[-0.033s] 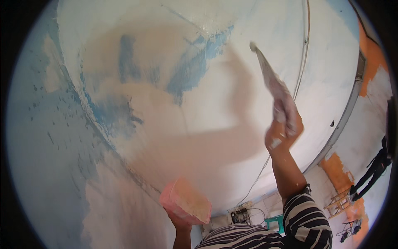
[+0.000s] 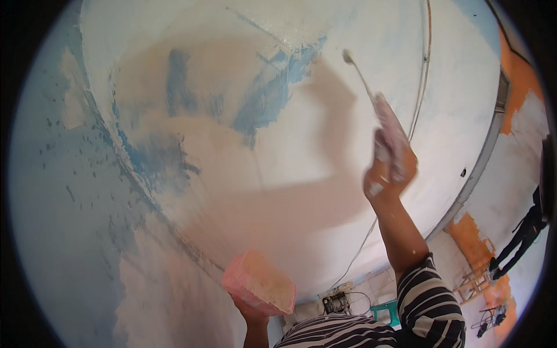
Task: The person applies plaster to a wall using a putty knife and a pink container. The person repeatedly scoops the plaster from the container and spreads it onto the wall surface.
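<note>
My right hand [image 2: 387, 162], smeared with white, is closed around a thin-bladed scraper [image 2: 364, 78], seen nearly edge-on over the patchy white and blue wall [image 2: 261, 98]; whether it touches the wall I cannot tell. Low in the view, my left hand [image 2: 250, 310] grips a pink rectangular container [image 2: 258, 281] whose upper face is coated with pale material, possibly putty.
A thin cable [image 2: 362, 246] runs down the wall, beside a long pipe higher up. At the lower middle are small equipment [image 2: 335, 303] and a green stool [image 2: 387, 313]. At the right, a person [image 2: 521, 235] in dark trousers stands by a wooden stool [image 2: 471, 287] and orange-patched wall.
My right hand has moved a little left and upward, and the scraper's blade has turned more edge-on. My left hand and the pink container are almost unmoved.
</note>
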The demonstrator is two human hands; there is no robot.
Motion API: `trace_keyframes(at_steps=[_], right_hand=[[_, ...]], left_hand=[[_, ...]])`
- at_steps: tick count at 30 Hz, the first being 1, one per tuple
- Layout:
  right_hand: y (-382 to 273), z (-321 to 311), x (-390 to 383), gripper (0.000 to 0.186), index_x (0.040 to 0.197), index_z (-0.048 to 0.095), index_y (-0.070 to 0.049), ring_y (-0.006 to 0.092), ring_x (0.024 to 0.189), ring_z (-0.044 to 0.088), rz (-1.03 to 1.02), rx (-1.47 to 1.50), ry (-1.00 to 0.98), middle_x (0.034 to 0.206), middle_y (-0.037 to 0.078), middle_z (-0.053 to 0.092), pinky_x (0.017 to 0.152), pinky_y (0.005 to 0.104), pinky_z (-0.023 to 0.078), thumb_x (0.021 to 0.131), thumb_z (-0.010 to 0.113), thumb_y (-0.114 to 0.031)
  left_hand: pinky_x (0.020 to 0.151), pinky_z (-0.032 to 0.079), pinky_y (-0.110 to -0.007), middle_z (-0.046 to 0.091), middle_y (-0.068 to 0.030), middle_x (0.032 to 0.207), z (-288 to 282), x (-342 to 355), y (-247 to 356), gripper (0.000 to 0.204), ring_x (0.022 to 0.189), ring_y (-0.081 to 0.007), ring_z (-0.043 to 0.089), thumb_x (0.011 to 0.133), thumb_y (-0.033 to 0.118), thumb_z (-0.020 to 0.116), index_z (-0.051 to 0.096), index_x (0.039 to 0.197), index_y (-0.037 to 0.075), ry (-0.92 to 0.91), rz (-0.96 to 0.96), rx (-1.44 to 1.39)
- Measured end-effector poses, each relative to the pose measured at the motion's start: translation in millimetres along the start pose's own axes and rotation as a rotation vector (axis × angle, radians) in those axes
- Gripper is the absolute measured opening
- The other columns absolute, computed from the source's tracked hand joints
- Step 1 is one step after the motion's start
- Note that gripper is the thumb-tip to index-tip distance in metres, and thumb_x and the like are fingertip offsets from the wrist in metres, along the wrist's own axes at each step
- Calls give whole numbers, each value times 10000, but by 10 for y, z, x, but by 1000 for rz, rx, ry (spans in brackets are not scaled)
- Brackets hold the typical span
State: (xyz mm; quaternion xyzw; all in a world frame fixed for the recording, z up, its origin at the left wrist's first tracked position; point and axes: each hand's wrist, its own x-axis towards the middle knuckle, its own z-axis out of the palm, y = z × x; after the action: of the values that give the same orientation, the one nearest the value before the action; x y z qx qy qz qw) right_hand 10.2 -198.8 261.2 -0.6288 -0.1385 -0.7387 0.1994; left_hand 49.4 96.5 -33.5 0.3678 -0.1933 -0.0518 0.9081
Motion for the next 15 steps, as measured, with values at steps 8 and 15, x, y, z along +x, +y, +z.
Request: trace_keyframes(at_steps=[8,15], right_hand=[[427,378,258,516,1210,686,-37,365,1347,508,-375,-571,-167,1373,163,603,1117,536,383,731,594,135],[429,355,-394,559,1283,639,-71,361,1360,491,-492,-345,-472,1419,134,571,1118,490,400,732,691,6]], left_hand=[[1086,422,-502,411,-78,1494,27,-179,68,775,1360,-314,440,957,703,349,302,1522,174,31,-74,-115],[1035,481,-475,449,-75,1450,82,-181,228,753,1293,-298,504,969,690,336,325,1497,154,55,-75,-144]])
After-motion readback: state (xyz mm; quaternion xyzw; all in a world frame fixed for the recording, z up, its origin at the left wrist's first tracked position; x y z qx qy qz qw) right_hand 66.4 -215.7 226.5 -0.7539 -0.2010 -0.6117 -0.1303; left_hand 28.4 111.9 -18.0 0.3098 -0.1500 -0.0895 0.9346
